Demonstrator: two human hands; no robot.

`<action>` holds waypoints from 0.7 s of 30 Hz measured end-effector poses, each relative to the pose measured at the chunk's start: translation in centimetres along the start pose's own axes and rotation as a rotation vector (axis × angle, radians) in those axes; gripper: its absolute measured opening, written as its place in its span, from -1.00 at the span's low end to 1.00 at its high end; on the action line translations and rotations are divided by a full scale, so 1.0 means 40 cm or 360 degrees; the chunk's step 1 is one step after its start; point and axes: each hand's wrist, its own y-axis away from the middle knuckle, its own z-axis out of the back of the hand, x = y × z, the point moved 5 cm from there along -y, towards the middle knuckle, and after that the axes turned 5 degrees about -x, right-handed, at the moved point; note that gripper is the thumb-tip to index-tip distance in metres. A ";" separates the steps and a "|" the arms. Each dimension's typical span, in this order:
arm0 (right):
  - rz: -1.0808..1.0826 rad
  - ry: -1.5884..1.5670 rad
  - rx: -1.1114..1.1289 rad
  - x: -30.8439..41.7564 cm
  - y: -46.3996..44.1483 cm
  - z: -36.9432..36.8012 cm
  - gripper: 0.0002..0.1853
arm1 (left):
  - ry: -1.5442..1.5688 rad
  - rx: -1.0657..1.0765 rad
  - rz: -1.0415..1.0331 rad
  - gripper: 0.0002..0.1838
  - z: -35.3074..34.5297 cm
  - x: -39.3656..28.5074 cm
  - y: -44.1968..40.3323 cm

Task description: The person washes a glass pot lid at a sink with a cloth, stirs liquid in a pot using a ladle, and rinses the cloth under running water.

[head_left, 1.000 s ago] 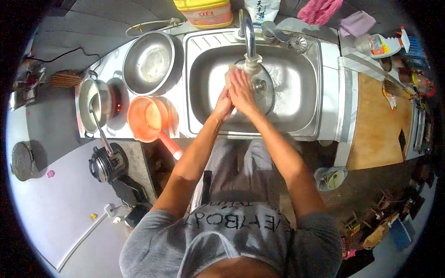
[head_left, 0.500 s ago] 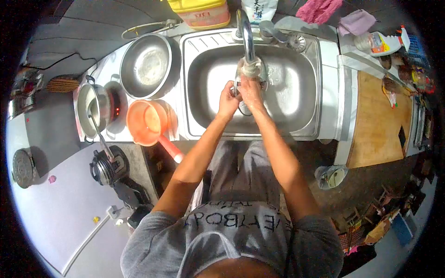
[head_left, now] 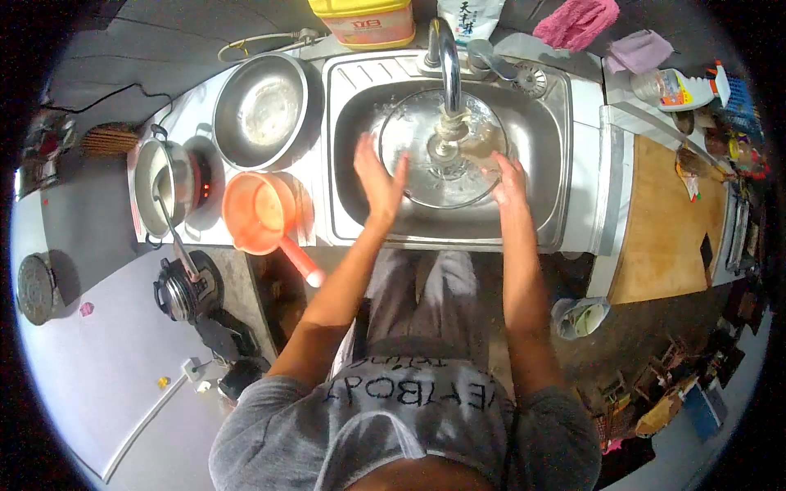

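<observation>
A round glass pot lid with a metal rim lies nearly level in the steel sink, below the curved faucet. Its round knob sits under the spout, and water spreads over the glass. At the lid's left edge is my left hand, fingers stretched and thumb apart over the glass; it looks slightly blurred. My right hand grips the right rim, thumb on the glass and fingers outside. The underside of the lid is hidden.
Left of the sink stand a metal basin, an orange dipper and a pot with a ladle. A yellow-topped tub is behind. A spray bottle and wooden board lie to the right.
The lid has turned from steeply tilted to nearly level. My hands, close together before, have parted to its left and right edges. The camera view has shifted slightly.
</observation>
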 end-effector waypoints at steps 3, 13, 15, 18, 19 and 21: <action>-0.0100 0.0101 0.0202 -0.017 -0.037 0.016 -0.61 | 0.1193 0.0704 0.1320 -0.38 -0.104 0.155 0.006; 0.1294 0.1864 -0.0380 0.011 -0.059 -0.058 -0.70 | 0.1912 0.1046 0.1859 -0.32 -0.156 0.112 0.076; 0.1663 0.1721 -0.0093 -0.061 -0.039 -0.100 -0.76 | 0.1845 0.0971 0.1909 -0.31 -0.191 0.130 0.103; 0.1231 0.1688 0.0586 -0.234 0.009 -0.195 -0.71 | 0.1838 0.0886 0.1916 -0.30 -0.205 0.133 0.117; 0.1499 0.1809 0.0681 -0.262 0.036 -0.231 -0.64 | 0.1763 0.0904 0.1906 -0.32 -0.219 0.153 0.133; 0.1560 0.1920 0.0923 -0.294 0.040 -0.269 -0.53 | 0.1761 0.0885 0.1774 -0.39 -0.206 0.119 0.136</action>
